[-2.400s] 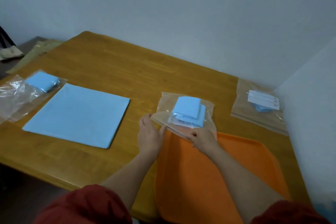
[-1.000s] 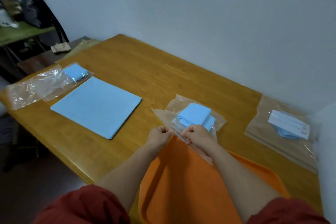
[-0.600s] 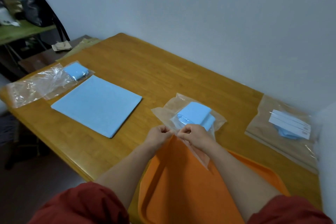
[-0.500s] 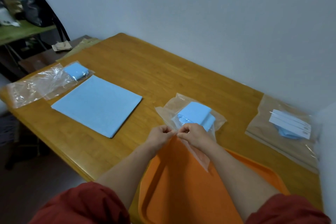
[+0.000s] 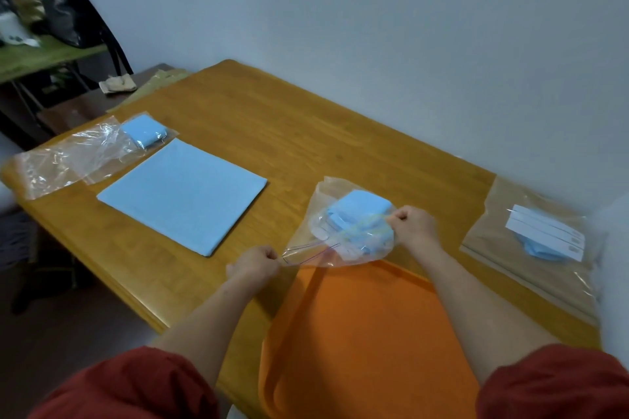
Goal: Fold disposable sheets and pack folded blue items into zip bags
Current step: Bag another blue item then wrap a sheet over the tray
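A clear zip bag (image 5: 323, 214) with folded blue items (image 5: 360, 211) inside is lifted at its mouth just beyond the orange tray (image 5: 367, 333). My left hand (image 5: 255, 264) pinches the near-left end of the bag's zip strip. My right hand (image 5: 413, 224) pinches the far-right end, so the strip is stretched between them. A flat blue disposable sheet (image 5: 183, 196) lies on the wooden table (image 5: 272, 126) to the left. Beyond it lies a crumpled clear bag (image 5: 71, 156) holding a folded blue piece (image 5: 143, 134).
At the right table edge lies another zip bag (image 5: 531, 248) with a white label and blue contents. A side table with a black bag (image 5: 73, 17) stands at the far left. The wall runs close behind the table.
My hands were together at the middle of the bag's mouth; they have now moved apart along the zip strip, left toward me, right away, and the bag's mouth has lifted.
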